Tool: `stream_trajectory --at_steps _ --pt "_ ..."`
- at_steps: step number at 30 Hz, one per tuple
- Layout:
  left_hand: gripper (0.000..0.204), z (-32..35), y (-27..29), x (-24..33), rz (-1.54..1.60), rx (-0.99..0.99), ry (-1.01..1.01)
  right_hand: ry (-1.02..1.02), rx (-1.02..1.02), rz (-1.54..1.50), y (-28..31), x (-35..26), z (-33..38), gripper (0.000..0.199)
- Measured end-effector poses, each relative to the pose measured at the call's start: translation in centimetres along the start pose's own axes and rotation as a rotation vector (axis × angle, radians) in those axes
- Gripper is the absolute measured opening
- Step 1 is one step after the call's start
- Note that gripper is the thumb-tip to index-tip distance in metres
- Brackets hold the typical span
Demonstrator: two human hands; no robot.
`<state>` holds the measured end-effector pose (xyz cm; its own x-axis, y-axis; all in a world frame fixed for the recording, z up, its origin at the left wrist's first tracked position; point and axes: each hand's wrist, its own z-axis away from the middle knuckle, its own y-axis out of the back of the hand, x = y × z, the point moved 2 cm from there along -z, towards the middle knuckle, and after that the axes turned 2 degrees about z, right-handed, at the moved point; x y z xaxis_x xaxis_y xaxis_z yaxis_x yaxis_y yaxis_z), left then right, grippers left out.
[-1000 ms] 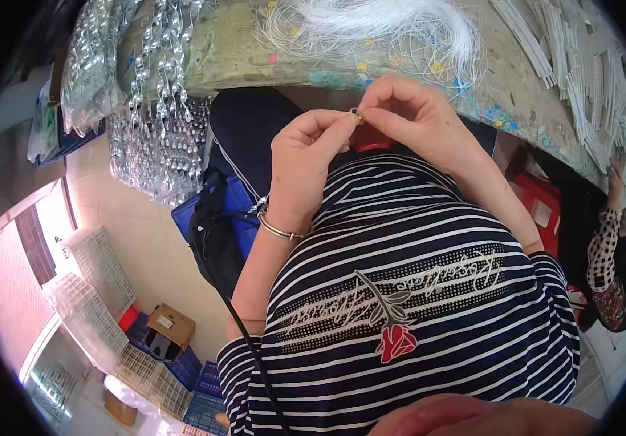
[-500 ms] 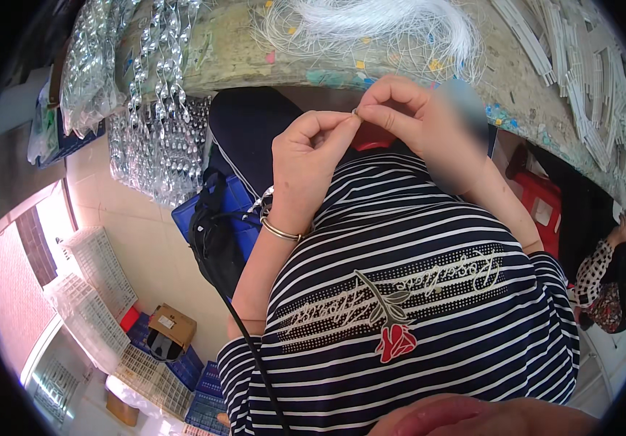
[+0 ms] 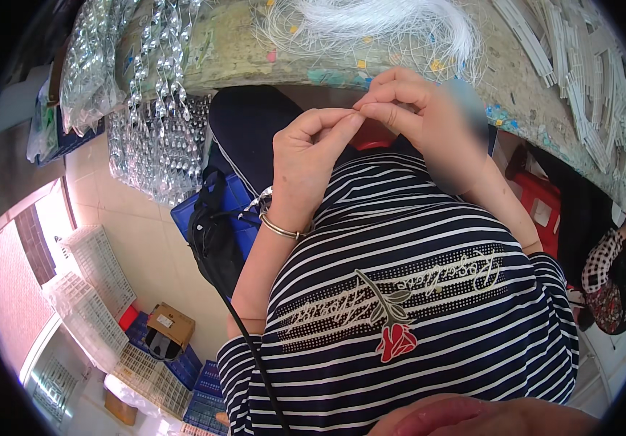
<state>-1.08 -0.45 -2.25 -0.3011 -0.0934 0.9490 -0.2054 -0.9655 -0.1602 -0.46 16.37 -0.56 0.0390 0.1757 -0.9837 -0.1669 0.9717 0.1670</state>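
My left hand (image 3: pixel 306 156) and my right hand (image 3: pixel 418 120) meet at their fingertips, just in front of the worktable's near edge. Thumb and forefinger are pinched together on each side. Whatever lies between them is too small and too covered to name. A blurred patch hides part of my right hand and wrist. Beyond the fingers, a bundle of fine white strings (image 3: pixel 385 27) is spread on the worktable (image 3: pixel 237 71). Silver twisted strips (image 3: pixel 159 69) hang over the table's edge to the left of my hands.
Bundles of thin white strips (image 3: pixel 582 94) lie on the table's right side. A red plastic stool (image 3: pixel 542 200) stands below, near another person's checked sleeve (image 3: pixel 598 267). At left are a blue crate (image 3: pixel 193 211) with a black bag (image 3: pixel 208 236), stacked white crates (image 3: pixel 99 265) and a cardboard box (image 3: pixel 173 325).
My fingertips have pressed closer together, covering a tiny thing that showed between them. My right fingers sit slightly higher. The other person's checked sleeve has shifted a little at the right.
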Motion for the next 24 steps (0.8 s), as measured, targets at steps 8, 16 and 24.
stream_trajectory --at_steps 8,16,24 --pt "0.013 0.0 0.2 0.7 0.052 -0.027 0.126 -0.203 -0.074 -0.475 -0.2 0.5 -0.8 0.013" --pt "0.010 0.4 1.4 0.6 0.063 -0.073 0.143 -0.185 0.044 -0.574 2.8 0.0 -1.7 0.013" --pt "0.010 0.7 1.8 0.5 0.002 -0.169 0.200 -0.249 -0.056 -0.249 2.1 0.2 0.0 0.013"
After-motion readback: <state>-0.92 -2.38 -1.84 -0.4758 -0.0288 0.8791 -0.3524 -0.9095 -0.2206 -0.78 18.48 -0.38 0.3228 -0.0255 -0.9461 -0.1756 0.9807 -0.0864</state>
